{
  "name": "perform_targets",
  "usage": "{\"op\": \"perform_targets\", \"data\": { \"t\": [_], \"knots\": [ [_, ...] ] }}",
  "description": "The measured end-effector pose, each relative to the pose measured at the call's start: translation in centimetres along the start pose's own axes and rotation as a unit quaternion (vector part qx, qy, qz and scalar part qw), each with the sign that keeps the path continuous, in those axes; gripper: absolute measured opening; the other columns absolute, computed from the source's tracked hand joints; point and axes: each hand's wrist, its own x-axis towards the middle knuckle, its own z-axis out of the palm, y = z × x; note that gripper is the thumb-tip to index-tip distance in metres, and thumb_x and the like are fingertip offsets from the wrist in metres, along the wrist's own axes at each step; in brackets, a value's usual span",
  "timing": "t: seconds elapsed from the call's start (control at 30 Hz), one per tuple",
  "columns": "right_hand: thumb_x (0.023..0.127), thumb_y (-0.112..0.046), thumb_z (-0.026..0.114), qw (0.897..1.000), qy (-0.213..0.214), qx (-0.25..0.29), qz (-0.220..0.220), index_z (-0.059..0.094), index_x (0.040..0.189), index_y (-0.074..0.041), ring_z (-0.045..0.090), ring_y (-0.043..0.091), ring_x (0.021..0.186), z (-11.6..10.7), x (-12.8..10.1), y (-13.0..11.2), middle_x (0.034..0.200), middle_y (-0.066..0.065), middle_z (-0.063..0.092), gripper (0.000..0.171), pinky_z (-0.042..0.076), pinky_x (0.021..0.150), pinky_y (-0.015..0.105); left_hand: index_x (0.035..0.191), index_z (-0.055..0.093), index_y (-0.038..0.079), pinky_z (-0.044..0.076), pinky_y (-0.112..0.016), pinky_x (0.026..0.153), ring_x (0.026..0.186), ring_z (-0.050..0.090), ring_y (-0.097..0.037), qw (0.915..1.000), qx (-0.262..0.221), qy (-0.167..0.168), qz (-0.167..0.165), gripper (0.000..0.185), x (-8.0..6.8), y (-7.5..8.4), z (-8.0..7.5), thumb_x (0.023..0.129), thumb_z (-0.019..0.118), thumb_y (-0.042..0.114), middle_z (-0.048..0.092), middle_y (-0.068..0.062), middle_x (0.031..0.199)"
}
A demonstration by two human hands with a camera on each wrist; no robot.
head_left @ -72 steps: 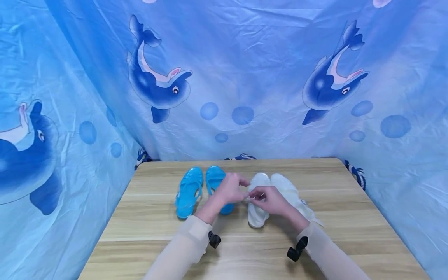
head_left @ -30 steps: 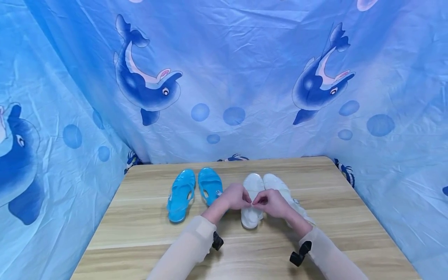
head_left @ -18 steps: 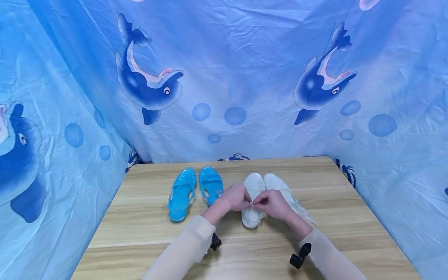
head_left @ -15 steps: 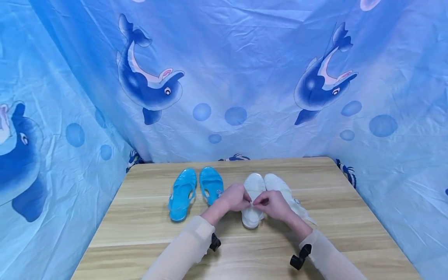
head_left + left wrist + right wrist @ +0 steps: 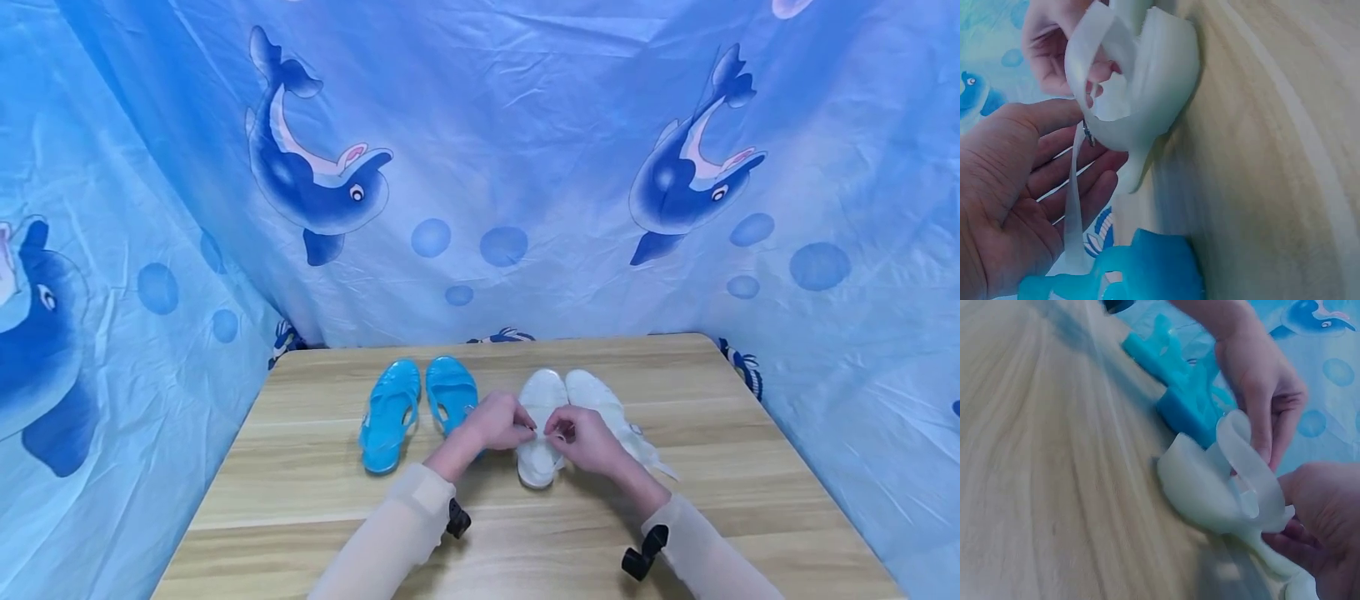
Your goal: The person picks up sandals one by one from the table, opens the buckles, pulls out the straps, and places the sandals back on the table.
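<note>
A white sandal [image 5: 543, 390] lies on the table with its toe pointing away. My left hand [image 5: 497, 423] is at its left side; in the left wrist view, thumb and forefinger pinch the ankle strap [image 5: 1079, 62] beside a small metal buckle [image 5: 1088, 134], the other fingers loosely extended behind. A thin strap end [image 5: 1073, 212] hangs past the palm. From the right, my right hand [image 5: 588, 437] holds the strap between thumb and fingers [image 5: 1291, 540], which it partly hides in the right wrist view. The second white sandal [image 5: 597, 395] lies close by on the right.
Two blue sandals [image 5: 391, 412] [image 5: 452, 390] lie left of the white pair, one partly behind my left arm. The wooden table [image 5: 315, 492] ends at a blue dolphin-printed curtain [image 5: 480, 167]. Black wrist cameras [image 5: 639, 553] hang under both sleeves.
Earlier both hands came down and nearer me along the left white sandal. Since half a second ago the two hands' fingertips have parted slightly, the left shifting a little left.
</note>
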Motion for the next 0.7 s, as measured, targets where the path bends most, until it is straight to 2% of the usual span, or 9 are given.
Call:
{"op": "perform_targets", "data": {
  "t": [0.17,0.27,0.43,0.7],
  "knots": [
    [0.093,-0.010,0.080,1.000,-0.005,0.011,0.023,0.076,0.097,-0.017,0.068,0.004,0.085,0.21,0.43,-0.12,0.094,-0.004,0.076,0.008,0.059,0.075,0.023,0.099,0.088,0.016,0.056,-0.017,0.075,0.095,0.076,-0.012,0.9998,0.009,0.008,-0.017,0.013,0.23,0.66,-0.11,0.093,0.085,0.027,0.084,0.003,0.094],
    [0.094,-0.018,0.083,0.999,-0.004,0.022,0.043,0.080,0.100,-0.017,0.072,0.005,0.086,0.15,0.48,-0.18,0.095,-0.005,0.080,0.007,0.060,0.077,0.023,0.096,0.088,0.016,0.057,-0.016,0.073,0.090,0.076,-0.010,0.9996,0.009,0.011,-0.025,0.011,0.43,0.98,-0.29,0.091,0.087,0.025,0.084,0.002,0.091],
    [0.095,-0.019,0.082,0.998,-0.007,0.042,0.054,0.083,0.106,-0.015,0.074,0.004,0.087,0.30,0.59,-0.38,0.100,0.000,0.083,0.012,0.060,0.078,0.021,0.091,0.087,0.015,0.055,-0.015,0.068,0.077,0.074,-0.004,0.9992,0.014,0.018,-0.033,0.010,0.50,0.85,-0.43,0.088,0.089,0.024,0.083,0.003,0.085],
    [0.094,-0.020,0.083,0.994,-0.011,0.070,0.082,0.083,0.099,-0.015,0.071,0.003,0.081,0.16,0.65,-0.18,0.093,0.000,0.082,0.008,0.059,0.074,0.021,0.089,0.086,0.014,0.055,-0.015,0.066,0.071,0.070,-0.001,0.9995,-0.007,0.009,-0.029,0.013,0.64,0.59,-0.69,0.087,0.090,0.026,0.082,0.004,0.082]
  ]
}}
